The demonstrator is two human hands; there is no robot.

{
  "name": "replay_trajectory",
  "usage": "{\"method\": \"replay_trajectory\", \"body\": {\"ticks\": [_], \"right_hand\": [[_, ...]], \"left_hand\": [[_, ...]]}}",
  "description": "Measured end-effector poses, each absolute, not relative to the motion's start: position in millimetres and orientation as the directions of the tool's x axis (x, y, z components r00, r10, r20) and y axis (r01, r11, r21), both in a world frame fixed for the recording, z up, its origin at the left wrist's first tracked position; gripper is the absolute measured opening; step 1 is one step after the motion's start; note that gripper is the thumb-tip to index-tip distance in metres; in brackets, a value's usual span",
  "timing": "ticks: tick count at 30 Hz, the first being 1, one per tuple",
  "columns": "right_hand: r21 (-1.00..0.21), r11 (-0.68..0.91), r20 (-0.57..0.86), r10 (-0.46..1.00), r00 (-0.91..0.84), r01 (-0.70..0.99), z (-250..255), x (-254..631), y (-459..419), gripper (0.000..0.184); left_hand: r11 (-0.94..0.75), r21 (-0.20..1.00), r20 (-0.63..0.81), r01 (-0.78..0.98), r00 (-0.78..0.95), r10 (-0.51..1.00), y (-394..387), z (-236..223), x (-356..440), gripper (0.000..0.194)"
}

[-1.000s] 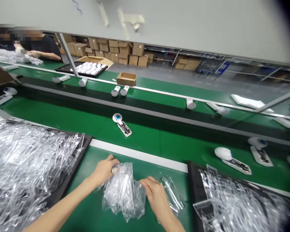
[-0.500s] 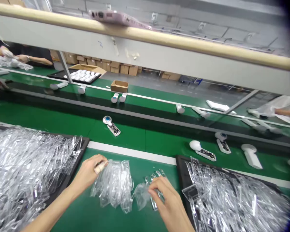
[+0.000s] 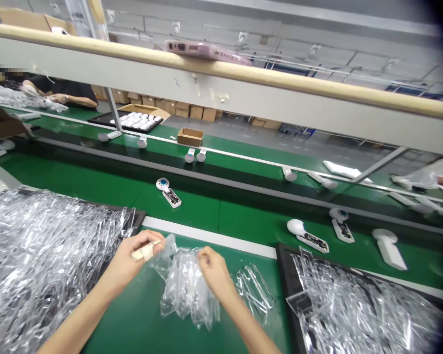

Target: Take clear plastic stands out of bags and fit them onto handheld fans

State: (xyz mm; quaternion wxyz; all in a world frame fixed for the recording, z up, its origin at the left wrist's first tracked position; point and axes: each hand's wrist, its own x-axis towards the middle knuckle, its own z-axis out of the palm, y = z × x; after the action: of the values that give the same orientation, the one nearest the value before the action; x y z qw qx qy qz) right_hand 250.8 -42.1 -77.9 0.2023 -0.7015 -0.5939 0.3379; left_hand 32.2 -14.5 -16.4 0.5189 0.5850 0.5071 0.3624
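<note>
A clear plastic bag (image 3: 167, 254) is pinched in my left hand (image 3: 142, 250), which has a whitish wrap around one finger. Beside it, a loose pile of clear plastic bags (image 3: 188, 290) lies on the green bench. My right hand (image 3: 212, 268) is closed with curled fingers at the upper right of that pile; what lies between its fingertips is hidden. Several clear plastic strip-like pieces (image 3: 256, 292) rest on the bench to the right of my right forearm.
Black trays (image 3: 138, 221) (image 3: 286, 265) heaped with clear plastic pieces flank my hands. Beyond a white strip, a green belt (image 3: 221, 211) carries white round-headed devices (image 3: 170, 191), some with exposed circuit boards. A shelf rail (image 3: 280, 78) holding a pink phone (image 3: 206, 51) crosses above. Co-workers' hands (image 3: 59, 98) work far left.
My right hand has moved left and up, from the strip-like pieces to the bag pile. My left hand now has a bag stretched from its fingers. The view has shifted slightly.
</note>
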Motion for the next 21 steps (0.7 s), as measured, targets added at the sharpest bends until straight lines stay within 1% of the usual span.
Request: {"method": "replay_trajectory", "body": {"ticks": [1,4,5,6,8,10,11,13,15,16,18,21], "right_hand": [[-0.659,-0.228,-0.253,0.965,0.074,0.717,-90,242,-35,0.019],[-0.549,-0.270,-0.329,0.940,0.092,0.791,-118,226,-18,0.035],[-0.523,-0.268,-0.341,0.936,0.089,0.809,-124,225,-13,0.032],[-0.507,-0.257,-0.343,0.936,0.081,0.823,-128,224,-10,0.025],[-0.503,-0.210,-0.319,0.947,0.046,0.838,-128,228,-8,0.010],[-0.520,-0.135,-0.269,0.963,-0.012,0.844,-119,235,-13,0.015],[-0.529,-0.093,-0.240,0.970,-0.044,0.844,-111,240,-18,0.020],[-0.535,-0.021,-0.184,0.979,-0.092,0.845,-94,250,-34,0.029],[-0.558,0.054,-0.103,0.986,-0.134,0.828,-76,260,-55,0.031],[-0.578,0.092,-0.047,0.988,-0.146,0.811,-68,264,-67,0.030],[-0.618,0.166,0.085,0.986,-0.144,0.769,-57,271,-91,0.029],[-0.620,0.225,0.254,0.964,-0.079,0.751,-48,276,-121,0.030]], "left_hand": [[0.072,0.980,-0.109,0.188,0.194,0.975,-14,-15,31,0.023],[0.105,0.986,-0.113,0.126,0.053,0.992,-10,-16,25,0.025],[0.114,0.988,-0.115,0.104,0.003,0.993,-8,-19,23,0.025],[0.124,0.990,-0.122,0.072,-0.032,0.992,-6,-22,21,0.025],[0.158,0.987,-0.158,0.011,-0.047,0.986,-2,-32,20,0.023],[0.222,0.975,-0.221,0.030,-0.020,0.975,2,-43,22,0.023],[0.245,0.965,-0.247,0.092,0.010,0.969,4,-50,24,0.023],[0.217,0.910,-0.274,0.354,0.119,0.954,8,-66,32,0.026],[0.103,0.783,-0.306,0.613,0.236,0.922,11,-84,42,0.027],[0.051,0.710,-0.330,0.702,0.268,0.905,13,-92,47,0.026],[0.023,0.599,-0.387,0.800,0.265,0.883,14,-107,58,0.025],[0.022,0.514,-0.444,0.858,0.244,0.862,15,-123,71,0.022]]}}
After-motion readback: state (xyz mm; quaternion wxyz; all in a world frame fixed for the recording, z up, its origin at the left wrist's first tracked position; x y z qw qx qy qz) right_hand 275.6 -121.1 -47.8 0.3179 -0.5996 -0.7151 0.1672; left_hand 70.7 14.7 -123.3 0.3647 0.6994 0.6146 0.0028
